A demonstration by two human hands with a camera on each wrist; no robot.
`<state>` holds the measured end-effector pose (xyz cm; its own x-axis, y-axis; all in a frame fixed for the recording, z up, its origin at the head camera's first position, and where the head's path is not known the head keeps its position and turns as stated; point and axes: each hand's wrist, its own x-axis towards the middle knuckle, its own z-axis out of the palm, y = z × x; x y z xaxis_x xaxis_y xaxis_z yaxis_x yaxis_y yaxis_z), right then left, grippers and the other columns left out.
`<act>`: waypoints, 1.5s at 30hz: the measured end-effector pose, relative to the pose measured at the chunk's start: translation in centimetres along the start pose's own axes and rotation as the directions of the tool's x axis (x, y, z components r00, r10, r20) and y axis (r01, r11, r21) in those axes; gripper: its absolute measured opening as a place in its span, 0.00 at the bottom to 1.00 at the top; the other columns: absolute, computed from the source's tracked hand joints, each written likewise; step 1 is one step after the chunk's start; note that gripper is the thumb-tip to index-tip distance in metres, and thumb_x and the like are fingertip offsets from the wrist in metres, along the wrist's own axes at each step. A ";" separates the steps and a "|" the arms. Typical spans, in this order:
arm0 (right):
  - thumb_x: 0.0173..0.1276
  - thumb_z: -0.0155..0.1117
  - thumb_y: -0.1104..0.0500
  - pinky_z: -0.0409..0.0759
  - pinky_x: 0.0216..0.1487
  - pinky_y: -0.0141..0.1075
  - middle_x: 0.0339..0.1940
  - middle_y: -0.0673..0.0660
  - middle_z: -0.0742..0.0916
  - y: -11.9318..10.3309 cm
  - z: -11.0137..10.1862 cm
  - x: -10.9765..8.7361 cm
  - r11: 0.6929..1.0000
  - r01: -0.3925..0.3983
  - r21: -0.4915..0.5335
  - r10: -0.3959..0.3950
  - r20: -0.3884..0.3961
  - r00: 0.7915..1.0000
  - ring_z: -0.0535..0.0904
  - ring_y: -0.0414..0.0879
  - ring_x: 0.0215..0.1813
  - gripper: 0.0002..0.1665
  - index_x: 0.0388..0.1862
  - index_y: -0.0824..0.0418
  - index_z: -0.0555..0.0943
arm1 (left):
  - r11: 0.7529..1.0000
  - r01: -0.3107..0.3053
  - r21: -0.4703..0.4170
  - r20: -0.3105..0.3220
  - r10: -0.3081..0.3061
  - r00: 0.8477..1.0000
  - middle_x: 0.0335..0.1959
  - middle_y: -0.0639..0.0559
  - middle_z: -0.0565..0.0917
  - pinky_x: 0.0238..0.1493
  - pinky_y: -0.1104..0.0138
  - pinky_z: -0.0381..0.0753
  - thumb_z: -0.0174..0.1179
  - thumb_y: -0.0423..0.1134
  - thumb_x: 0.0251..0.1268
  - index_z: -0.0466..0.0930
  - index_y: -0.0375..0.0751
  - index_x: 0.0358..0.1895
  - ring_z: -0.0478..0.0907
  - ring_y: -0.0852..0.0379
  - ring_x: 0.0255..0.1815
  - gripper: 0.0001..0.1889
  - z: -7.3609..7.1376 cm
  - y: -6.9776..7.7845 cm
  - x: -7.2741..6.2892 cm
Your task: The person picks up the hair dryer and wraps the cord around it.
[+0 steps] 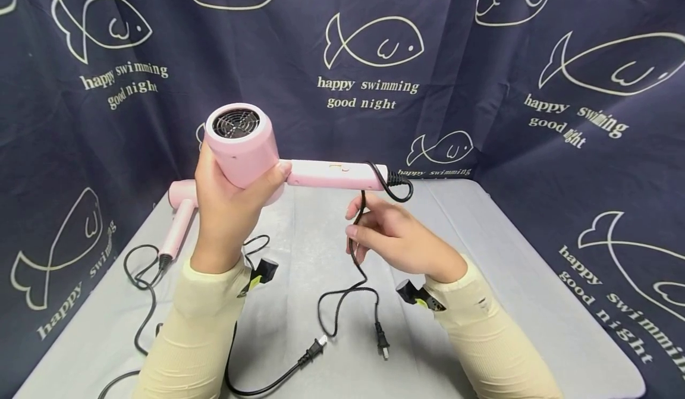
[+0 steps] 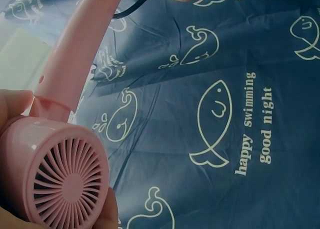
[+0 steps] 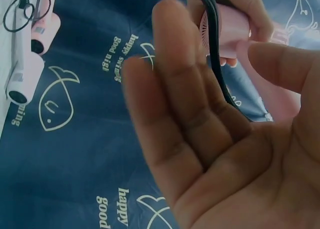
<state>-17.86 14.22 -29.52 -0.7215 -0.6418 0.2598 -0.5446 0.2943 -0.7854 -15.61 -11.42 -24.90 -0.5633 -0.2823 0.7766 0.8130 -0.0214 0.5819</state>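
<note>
A pink hair dryer (image 1: 337,174) is held up above the table, its handle pointing right and its round grille facing up. My left hand (image 1: 227,220) grips it around the barrel, thumb near the handle joint. In the left wrist view the grille (image 2: 70,186) and part of the handle show. The black power cord (image 1: 363,211) loops at the handle's end and hangs down to a two-pin plug (image 1: 382,342) on the table. Beside the cord is my right hand (image 1: 398,235), its fingers loosely extended; the cord (image 3: 214,39) passes between thumb and fingers, not clasped.
Another pink hair dryer (image 1: 179,223) lies at the table's left, its cord (image 1: 152,304) coiling toward the front. A second plug (image 1: 313,351) lies front centre. The right wrist view shows two dryers lying there, one paler (image 3: 26,79). Dark fish-print curtains (image 1: 369,119) enclose the grey table (image 1: 481,238).
</note>
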 end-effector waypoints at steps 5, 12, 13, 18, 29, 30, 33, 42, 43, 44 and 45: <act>0.79 0.59 0.56 0.86 0.35 0.40 0.29 0.53 0.90 -0.2 0.2 -0.1 1.000 -0.025 0.018 0.025 0.014 1.000 0.88 0.50 0.26 0.11 0.45 0.58 0.68 | 1.000 0.003 0.009 -0.023 -0.003 1.000 0.48 0.49 0.82 0.55 0.63 0.78 0.72 0.21 0.46 0.77 0.37 0.60 0.78 0.48 0.48 0.33 0.1 -0.1 0.0; 0.80 0.57 0.61 0.89 0.42 0.44 0.31 0.59 0.91 -0.6 0.4 -0.4 0.993 0.005 0.117 -0.007 0.024 1.000 0.89 0.54 0.27 0.11 0.45 0.63 0.64 | 1.000 -0.021 -0.015 -0.031 0.020 0.999 0.47 0.51 0.82 0.54 0.62 0.80 0.73 0.22 0.45 0.76 0.38 0.61 0.80 0.48 0.46 0.33 0.1 -0.8 0.2; 0.80 0.56 0.61 0.89 0.41 0.45 0.32 0.59 0.91 -0.7 0.5 -0.4 0.992 0.006 0.129 -0.010 0.030 0.999 0.89 0.55 0.27 0.11 0.45 0.63 0.63 | 0.999 -0.027 -0.018 -0.029 0.027 0.999 0.47 0.51 0.83 0.54 0.62 0.80 0.73 0.22 0.45 0.76 0.38 0.61 0.80 0.48 0.46 0.33 0.0 -0.8 0.2; 0.80 0.56 0.61 0.88 0.41 0.41 0.32 0.53 0.92 -1.0 0.6 -0.5 0.999 0.014 0.038 -0.014 -0.006 1.000 0.90 0.50 0.28 0.11 0.45 0.62 0.63 | 0.999 -0.041 -0.022 -0.040 0.041 0.998 0.45 0.52 0.83 0.53 0.62 0.81 0.73 0.22 0.46 0.76 0.40 0.60 0.81 0.49 0.45 0.33 0.0 -0.9 0.2; 0.72 0.66 0.62 0.81 0.25 0.35 0.31 0.42 0.89 -1.9 0.7 -1.1 0.981 0.067 -0.182 -0.077 -0.046 0.996 0.82 0.38 0.19 0.40 0.78 0.49 0.61 | 0.997 -0.080 0.008 -0.090 0.080 0.993 0.48 0.49 0.82 0.56 0.61 0.80 0.74 0.22 0.46 0.74 0.34 0.59 0.80 0.47 0.48 0.33 0.2 -0.8 0.4; 0.73 0.66 0.62 0.79 0.23 0.33 0.28 0.41 0.88 -1.9 0.7 -1.2 0.974 0.080 -0.210 -0.091 -0.045 0.995 0.79 0.36 0.17 0.39 0.78 0.49 0.62 | 0.996 -0.085 0.030 -0.099 0.088 0.991 0.48 0.50 0.83 0.57 0.61 0.80 0.74 0.22 0.46 0.74 0.33 0.59 0.80 0.48 0.49 0.32 0.2 -0.8 0.4; 0.76 0.61 0.61 0.75 0.25 0.31 0.21 0.39 0.82 -2.1 0.6 -1.4 0.943 0.145 -0.298 -0.164 -0.039 0.986 0.73 0.34 0.17 0.30 0.75 0.52 0.69 | 0.992 -0.098 0.079 -0.119 0.107 0.987 0.49 0.53 0.83 0.59 0.61 0.79 0.75 0.23 0.45 0.74 0.33 0.57 0.81 0.49 0.50 0.31 0.0 -1.0 0.5; 0.84 0.50 0.54 0.70 0.30 0.29 0.21 0.42 0.67 -2.9 -0.2 -2.1 0.867 0.208 -0.452 -0.293 -0.126 0.948 0.61 0.33 0.21 0.17 0.65 0.50 0.79 | 0.993 -0.096 0.072 -0.131 0.105 0.986 0.49 0.53 0.82 0.60 0.61 0.78 0.74 0.24 0.44 0.74 0.35 0.58 0.79 0.49 0.52 0.32 -0.5 -2.0 1.0; 0.84 0.50 0.55 0.70 0.30 0.29 0.21 0.42 0.67 -3.0 -0.3 -2.1 0.862 0.215 -0.459 -0.307 -0.136 0.942 0.61 0.33 0.21 0.17 0.64 0.50 0.80 | 0.991 -0.099 0.087 -0.125 0.110 0.986 0.49 0.55 0.82 0.60 0.61 0.78 0.74 0.24 0.44 0.74 0.35 0.58 0.79 0.49 0.52 0.32 -0.6 -2.1 1.0; 0.83 0.51 0.56 0.69 0.30 0.28 0.21 0.42 0.67 -3.0 -0.4 -2.2 0.856 0.223 -0.466 -0.322 -0.143 0.936 0.61 0.33 0.22 0.17 0.63 0.51 0.80 | 0.989 -0.102 0.103 -0.118 0.114 0.986 0.49 0.56 0.82 0.59 0.61 0.78 0.75 0.24 0.44 0.74 0.34 0.58 0.79 0.49 0.52 0.32 -0.7 -2.2 1.0; 0.83 0.51 0.57 0.69 0.29 0.27 0.21 0.42 0.67 -3.0 -0.5 -2.2 0.850 0.234 -0.473 -0.338 -0.149 0.929 0.60 0.33 0.22 0.16 0.62 0.52 0.81 | 0.987 -0.104 0.119 -0.110 0.117 0.987 0.49 0.57 0.81 0.59 0.62 0.78 0.75 0.24 0.44 0.75 0.35 0.58 0.79 0.50 0.51 0.32 -0.7 -2.2 1.0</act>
<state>-14.86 15.09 -27.45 -0.5498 -0.5905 0.5908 -0.8335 0.4347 -0.3411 -17.83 -12.35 -25.57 -0.4444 -0.3865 0.8082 0.8439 0.1222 0.5224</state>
